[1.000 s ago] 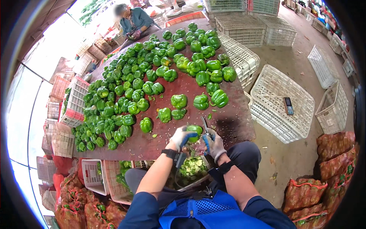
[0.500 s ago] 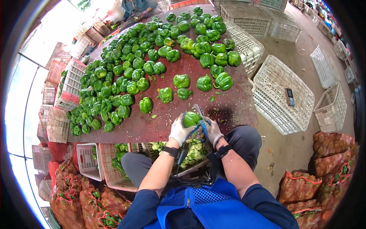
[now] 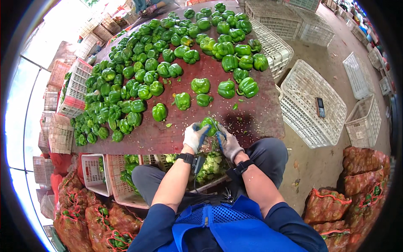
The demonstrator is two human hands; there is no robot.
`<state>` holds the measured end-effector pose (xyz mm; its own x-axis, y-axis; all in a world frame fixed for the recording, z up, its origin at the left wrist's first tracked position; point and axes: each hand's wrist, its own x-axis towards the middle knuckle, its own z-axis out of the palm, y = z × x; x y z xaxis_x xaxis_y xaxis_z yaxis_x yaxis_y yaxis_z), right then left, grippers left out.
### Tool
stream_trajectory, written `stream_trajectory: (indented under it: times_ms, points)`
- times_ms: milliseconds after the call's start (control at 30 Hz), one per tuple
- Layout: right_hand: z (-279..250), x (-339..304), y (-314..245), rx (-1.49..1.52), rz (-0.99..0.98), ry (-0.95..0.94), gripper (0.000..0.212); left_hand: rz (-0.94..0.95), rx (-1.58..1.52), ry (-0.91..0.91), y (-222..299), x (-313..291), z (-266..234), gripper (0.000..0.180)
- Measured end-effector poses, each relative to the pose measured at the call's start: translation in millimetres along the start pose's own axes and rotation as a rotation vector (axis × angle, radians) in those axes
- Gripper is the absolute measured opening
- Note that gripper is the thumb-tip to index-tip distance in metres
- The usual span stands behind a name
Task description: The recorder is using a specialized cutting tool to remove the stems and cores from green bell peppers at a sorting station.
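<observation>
A green bell pepper (image 3: pixel 206 124) is gripped in my gloved left hand (image 3: pixel 194 137), just over the near edge of the dark red table (image 3: pixel 184 126). My gloved right hand (image 3: pixel 229 144) is closed around a knife (image 3: pixel 214 123), whose thin blade lies against the pepper's right side. The knife's handle is mostly hidden by my fingers. Nearest on the tabletop are single peppers, among them one pepper (image 3: pixel 182 101) and a smaller pepper (image 3: pixel 204 100). A large heap of green peppers (image 3: pixel 138 63) covers the table's left and far parts.
Under the table edge, between my knees, pale green trimmings (image 3: pixel 210 166) fill a crate. A white crate (image 3: pixel 95 173) stands left. At the right, a phone (image 3: pixel 320 107) lies on an upturned crate (image 3: pixel 300 84). Mesh sacks (image 3: pixel 326 206) flank me. Someone's arm (image 3: pixel 152 7) shows at the far end.
Both hands have shifted slightly up and left. The pepper is now turned and more covered by my fingers, and the blade has swung across its upper right side.
</observation>
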<state>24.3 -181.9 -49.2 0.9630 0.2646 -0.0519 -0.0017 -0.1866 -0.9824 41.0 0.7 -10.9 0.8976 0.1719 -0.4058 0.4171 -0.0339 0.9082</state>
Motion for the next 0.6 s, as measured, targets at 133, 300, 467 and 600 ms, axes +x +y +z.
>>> stream_trajectory:
  times_ms: [133, 300, 467, 600]
  points:
    - [3.1, -7.8, 14.2, -0.068, 0.136, -0.082, 0.045, -0.024, 0.037, 0.077, -8.1, 14.3, 1.9, 0.027]
    - [-11.1, -25.3, -9.2, -0.015, 0.084, -0.169, 0.052, -0.154, -0.386, 0.021, -4.7, 12.7, -14.9, 0.025]
    - [-12.5, -16.8, -11.1, 0.703, 0.236, -0.076, 0.054, 0.115, 0.049, -0.207, 12.5, -25.6, -18.3, 0.029]
    - [-2.2, -6.9, -3.7, 0.733, 0.169, -0.073, 0.053, -0.105, -0.165, -0.285, 26.4, -57.3, 0.6, 0.029]
